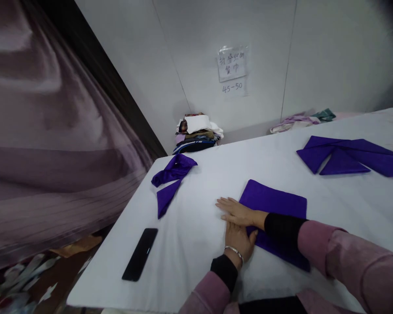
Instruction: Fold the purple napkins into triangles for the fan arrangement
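"Where's the purple cloth [275, 199]?"

"On the bench [190, 261], flat and roughly four-sided, right of centre, partly under the right forearm."

"And the hands?"

"The right hand [237, 212] lies flat, fingers straight and nearly together, reaching past the cloth's left edge. It crosses over the front of the left hand [239, 240]."

"Is the left hand gripping anything?"

"It looks open, palm down, its thumb out toward the cloth's near left edge. Most of its fingers are hidden under the right hand, so I can't tell how they're set. There's a bracelet [235, 251] on that wrist."

"What else is on the bench?"

"A black phone [140, 255] near the left edge, with a crumpled cloth [180, 163], also purple, beyond it. Over on the far right lie more purple pieces, the pointed folds [345, 162]."

"And behind?"

"A stack of clothes [198, 135] past the far left corner, and a handwritten sign [232, 65] on the wall [262, 26] above."
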`<action>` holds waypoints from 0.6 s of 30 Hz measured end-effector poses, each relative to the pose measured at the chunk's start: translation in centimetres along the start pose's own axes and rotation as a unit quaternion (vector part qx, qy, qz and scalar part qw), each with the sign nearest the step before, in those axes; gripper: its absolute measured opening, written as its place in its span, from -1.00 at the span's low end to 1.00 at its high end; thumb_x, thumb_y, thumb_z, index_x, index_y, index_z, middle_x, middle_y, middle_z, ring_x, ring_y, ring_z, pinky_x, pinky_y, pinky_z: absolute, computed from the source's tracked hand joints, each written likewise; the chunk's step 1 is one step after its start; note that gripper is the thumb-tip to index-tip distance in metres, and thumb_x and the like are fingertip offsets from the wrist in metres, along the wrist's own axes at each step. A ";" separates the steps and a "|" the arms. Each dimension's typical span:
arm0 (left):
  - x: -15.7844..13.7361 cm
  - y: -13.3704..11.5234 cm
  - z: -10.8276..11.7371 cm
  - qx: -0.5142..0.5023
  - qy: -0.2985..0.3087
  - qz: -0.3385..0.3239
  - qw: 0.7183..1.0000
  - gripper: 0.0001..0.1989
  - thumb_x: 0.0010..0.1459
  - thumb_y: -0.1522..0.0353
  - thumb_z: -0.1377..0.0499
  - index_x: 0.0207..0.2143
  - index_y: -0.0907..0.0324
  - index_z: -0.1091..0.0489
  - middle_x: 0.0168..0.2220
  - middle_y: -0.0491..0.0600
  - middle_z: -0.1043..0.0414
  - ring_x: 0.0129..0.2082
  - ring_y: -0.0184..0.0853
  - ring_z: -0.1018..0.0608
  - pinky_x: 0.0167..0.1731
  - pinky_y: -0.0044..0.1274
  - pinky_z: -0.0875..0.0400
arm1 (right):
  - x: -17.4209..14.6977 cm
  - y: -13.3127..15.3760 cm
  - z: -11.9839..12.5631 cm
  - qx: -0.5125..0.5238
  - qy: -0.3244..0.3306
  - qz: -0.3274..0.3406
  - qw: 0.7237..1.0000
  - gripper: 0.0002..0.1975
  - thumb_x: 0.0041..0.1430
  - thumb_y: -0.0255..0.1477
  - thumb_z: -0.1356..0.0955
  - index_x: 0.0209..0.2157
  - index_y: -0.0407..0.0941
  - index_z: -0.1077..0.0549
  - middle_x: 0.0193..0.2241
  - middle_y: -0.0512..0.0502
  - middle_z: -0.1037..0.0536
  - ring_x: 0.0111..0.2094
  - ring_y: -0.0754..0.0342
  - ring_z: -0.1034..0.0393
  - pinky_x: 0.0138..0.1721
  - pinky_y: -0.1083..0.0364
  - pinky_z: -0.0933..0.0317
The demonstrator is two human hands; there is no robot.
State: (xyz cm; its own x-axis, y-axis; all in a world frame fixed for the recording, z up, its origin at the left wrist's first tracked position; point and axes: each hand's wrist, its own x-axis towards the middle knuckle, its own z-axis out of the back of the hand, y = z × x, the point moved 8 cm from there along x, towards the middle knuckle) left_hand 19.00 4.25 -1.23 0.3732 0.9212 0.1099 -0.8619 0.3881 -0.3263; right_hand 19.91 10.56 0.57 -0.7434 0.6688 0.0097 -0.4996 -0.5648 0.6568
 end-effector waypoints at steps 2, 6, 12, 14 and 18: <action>0.0 -0.1 -0.1 0.016 0.003 -0.006 1.000 -0.36 0.17 0.12 -0.04 0.20 0.30 -0.14 0.21 0.15 -0.16 0.25 0.00 -0.09 0.22 -0.12 0.02 | 0.2 -0.7 0.2 -0.006 0.007 -0.002 1.000 -0.25 0.24 0.04 -0.03 0.30 -0.14 0.07 0.32 -0.15 0.13 0.31 0.04 0.41 0.27 -0.02 0.49; -0.1 0.0 -0.3 0.035 0.017 -0.001 0.999 -0.30 0.19 0.06 0.03 0.25 0.32 -0.04 0.26 0.17 -0.05 0.27 -0.02 -0.05 0.22 -0.16 -0.01 | 0.9 -3.0 1.1 -0.033 0.007 -0.029 0.999 -0.23 0.23 0.06 -0.01 0.30 -0.13 0.10 0.32 -0.16 0.20 0.31 0.00 0.44 0.26 -0.05 0.50; -0.4 -0.1 -0.4 0.048 0.045 0.006 0.998 -0.26 0.21 0.00 0.15 0.25 0.34 -0.04 0.29 0.19 0.04 0.29 -0.03 0.05 0.22 -0.16 -0.02 | 1.8 -8.2 3.6 -0.112 -0.034 -0.071 0.991 -0.22 0.22 0.07 0.00 0.30 -0.14 0.08 0.31 -0.20 0.18 0.31 -0.06 0.41 0.26 -0.10 0.43; -0.5 -0.1 -0.4 0.047 0.054 0.007 0.997 -0.26 0.22 -0.01 0.17 0.25 0.35 -0.02 0.30 0.18 0.06 0.30 -0.05 0.08 0.23 -0.18 0.00 | 2.0 -9.5 4.5 -0.136 -0.052 -0.075 0.986 -0.24 0.22 0.06 0.01 0.30 -0.12 0.07 0.31 -0.20 0.15 0.31 -0.07 0.38 0.25 -0.12 0.39; -0.6 -0.1 -0.4 0.050 0.067 0.012 0.996 -0.25 0.22 -0.01 0.17 0.27 0.34 0.01 0.31 0.17 0.11 0.30 -0.05 0.10 0.23 -0.18 0.01 | 2.2 -11.5 6.0 -0.182 -0.079 -0.087 0.976 -0.24 0.22 0.06 0.02 0.29 -0.12 0.03 0.30 -0.22 0.10 0.30 -0.10 0.32 0.24 -0.16 0.34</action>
State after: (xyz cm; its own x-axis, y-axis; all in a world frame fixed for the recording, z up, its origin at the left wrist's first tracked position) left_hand 18.96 3.66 -1.65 0.3894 0.9207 -0.0257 -0.8982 0.3734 -0.2322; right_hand 26.67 21.43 -2.38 -0.5689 0.8205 0.0567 -0.7593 -0.5505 0.3470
